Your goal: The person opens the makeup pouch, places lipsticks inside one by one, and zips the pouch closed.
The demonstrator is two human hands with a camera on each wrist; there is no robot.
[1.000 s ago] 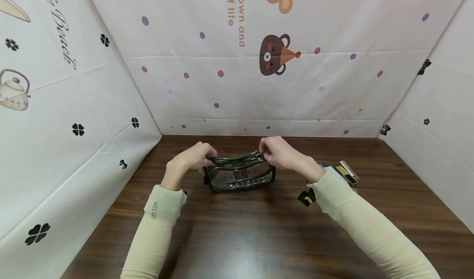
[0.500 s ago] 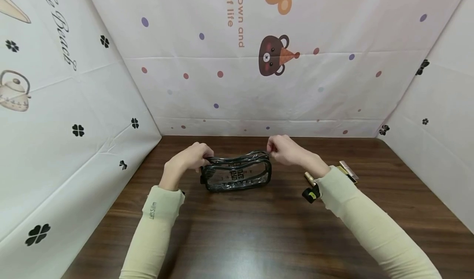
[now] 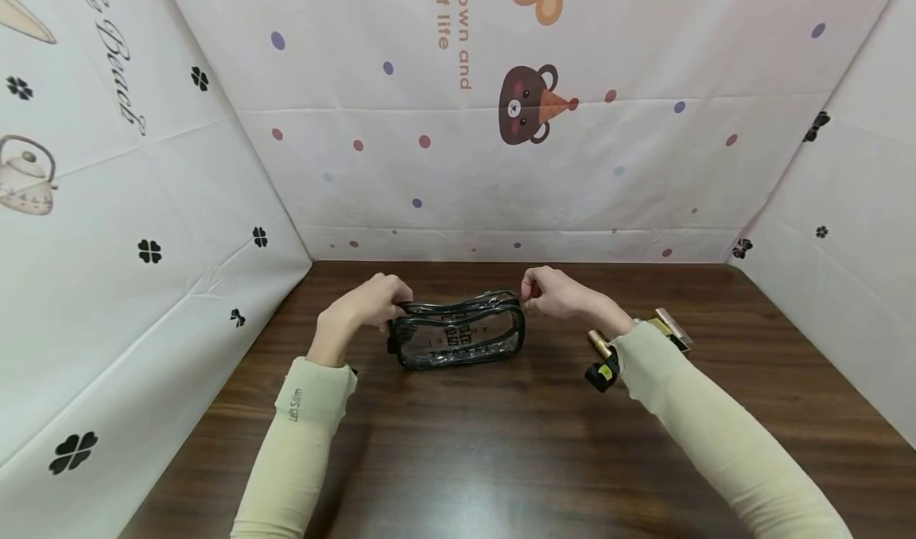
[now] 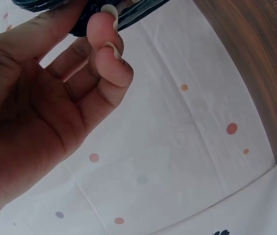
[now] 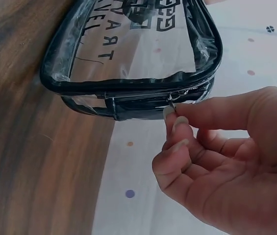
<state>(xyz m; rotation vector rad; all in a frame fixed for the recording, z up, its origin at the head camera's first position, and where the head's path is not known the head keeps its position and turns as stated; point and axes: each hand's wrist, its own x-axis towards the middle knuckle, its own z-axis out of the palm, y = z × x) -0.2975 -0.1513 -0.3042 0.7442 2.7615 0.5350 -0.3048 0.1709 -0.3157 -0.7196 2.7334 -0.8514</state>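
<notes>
A clear pouch with black trim and dark lettering (image 3: 458, 336) stands upright on the brown table. My left hand (image 3: 372, 300) grips its upper left corner; in the left wrist view, thumb and fingers close around the dark edge. At the opposite end, my right hand (image 3: 561, 294) pinches a small zipper pull (image 5: 171, 102) between thumb and index finger. The right wrist view puts that pull at the end of the pouch's zipper track, with the other right fingers curled beneath. The lettering faces the head camera.
Right of the pouch, partly behind the right sleeve, lie a gold tube (image 3: 599, 343), a gold-and-black item (image 3: 671, 332) and a silvery bar (image 3: 673, 324). A small black item with a yellow-green mark (image 3: 603, 374) shows at the right cuff. A printed white backdrop (image 3: 458, 181) rises behind the table.
My right hand has moved right along the pouch's top, from over its right part to just past its right end. The pouch has shifted slightly left, its front now smoother; the left hand keeps its grip.
</notes>
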